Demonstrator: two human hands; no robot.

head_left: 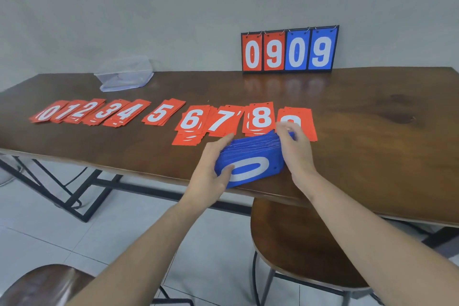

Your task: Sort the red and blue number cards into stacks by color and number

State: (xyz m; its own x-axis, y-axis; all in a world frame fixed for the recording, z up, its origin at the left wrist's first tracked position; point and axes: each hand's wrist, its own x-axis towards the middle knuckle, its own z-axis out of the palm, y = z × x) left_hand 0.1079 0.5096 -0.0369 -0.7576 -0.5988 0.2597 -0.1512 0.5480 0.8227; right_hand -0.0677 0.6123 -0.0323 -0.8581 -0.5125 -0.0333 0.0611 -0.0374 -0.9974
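Both hands hold the thick blue stack (250, 159), which sits at about 6 o'clock on the desk (360, 107), right at its near edge, with a white 0 on the top card. The left hand (211, 169) grips the stack's left end, thumb lying over the top card and fingers along the far side; the right hand (295, 149) has its fingers curled over the right end, fingertips at the far corner, though they are blurred and the exact hold is hard to read. The red cards are already laid out in a row from 9 o'clock toward 1 o'clock, piles 0 to 9: the red 0 pile (47, 112) at the far left, the red 9 pile (298, 122) just behind the right hand and partly hidden by it. The main risk, as I judge it, is the stack's place at the desk edge: a loose grip while peeling cards could send blue cards to the floor or onto the stool (298, 243) below. The red 6 pile (190, 126) is already fanned and untidy, and the right hand working just in front of the 8 and 9 piles could knock them. A flip scoreboard (289, 51) reading 0909 stands at 12 o'clock and a clear plastic box (124, 73) at 10 o'clock, both well apart from the work.
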